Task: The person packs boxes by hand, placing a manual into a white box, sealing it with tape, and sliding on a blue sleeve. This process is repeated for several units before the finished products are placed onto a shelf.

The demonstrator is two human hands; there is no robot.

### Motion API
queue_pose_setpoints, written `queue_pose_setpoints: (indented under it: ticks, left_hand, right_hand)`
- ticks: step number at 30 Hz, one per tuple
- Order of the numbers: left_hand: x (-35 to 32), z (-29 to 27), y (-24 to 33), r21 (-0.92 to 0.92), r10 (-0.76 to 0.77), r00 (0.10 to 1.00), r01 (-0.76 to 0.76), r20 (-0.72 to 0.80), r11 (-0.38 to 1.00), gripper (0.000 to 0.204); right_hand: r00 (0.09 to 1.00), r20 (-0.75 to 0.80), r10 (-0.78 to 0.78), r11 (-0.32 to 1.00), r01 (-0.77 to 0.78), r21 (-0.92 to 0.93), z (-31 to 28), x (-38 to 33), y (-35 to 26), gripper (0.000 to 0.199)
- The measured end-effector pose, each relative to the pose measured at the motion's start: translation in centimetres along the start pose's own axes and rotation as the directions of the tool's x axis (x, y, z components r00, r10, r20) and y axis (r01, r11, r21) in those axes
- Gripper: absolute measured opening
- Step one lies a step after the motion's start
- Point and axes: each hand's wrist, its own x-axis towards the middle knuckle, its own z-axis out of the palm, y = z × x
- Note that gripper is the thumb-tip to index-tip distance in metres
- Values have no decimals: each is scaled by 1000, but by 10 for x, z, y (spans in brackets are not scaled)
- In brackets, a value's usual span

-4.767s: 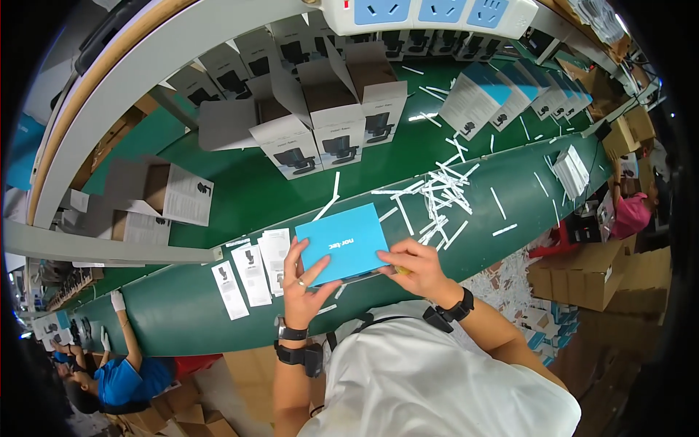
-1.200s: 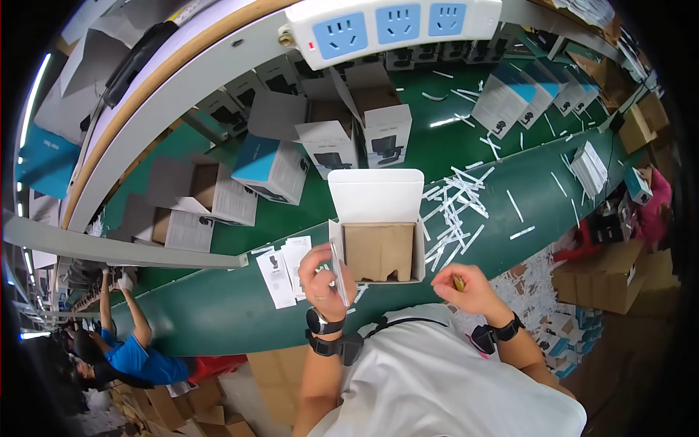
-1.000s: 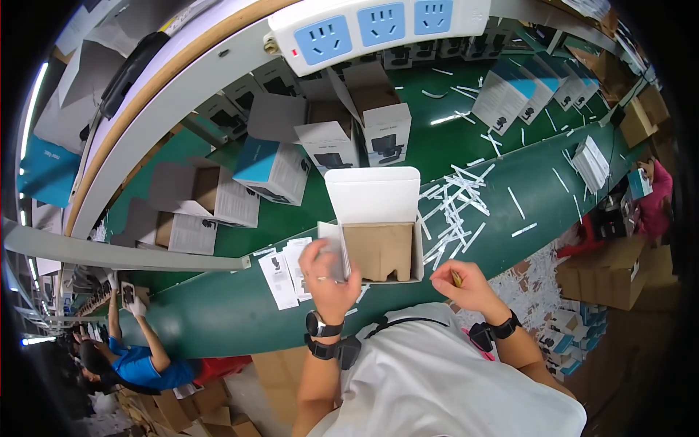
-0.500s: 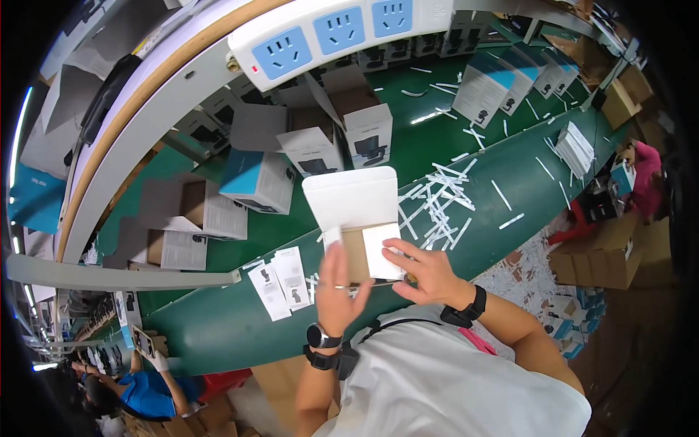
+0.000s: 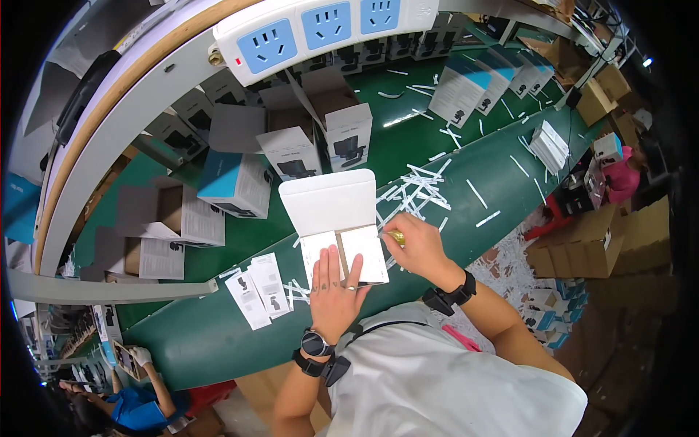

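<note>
Seen from the head camera, the left hand [image 5: 336,285] lies flat, fingers spread, pressing the inner flaps of an open white box [image 5: 336,222] on the near edge of the green tabletop [image 5: 451,156]. The right hand [image 5: 419,244], just right of the box, has its grip pinched on a small yellowish item [image 5: 396,236], probably a sticker roll. Leaflets [image 5: 256,288] lie left.
</note>
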Motion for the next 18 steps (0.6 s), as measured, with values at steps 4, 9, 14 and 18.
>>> queue_pose_setpoints:
  ticks: [4,9,14,18]
  left_hand:
    - [-2,1,-3,-7,9,1000,-9,-10,1000,74]
    - [-3,0,-7,11,10,1000,-10,0,1000,72]
    - [-5,15,-4,69,6,999,-4,-32,998,62]
    - [-14,25,-10,53,20,983,-10,-184,999,51]
  right_hand:
    - [999,-24,24,1000,-25,-1,3,-4,0,12]
    - [999,-8,36,996,-35,77,15,-2,-6,12]
    - [993,-29,-114,968,118,220,37,17,-54,10]
    - [961,78,-265,964,267,-10,91,42,-72,17]
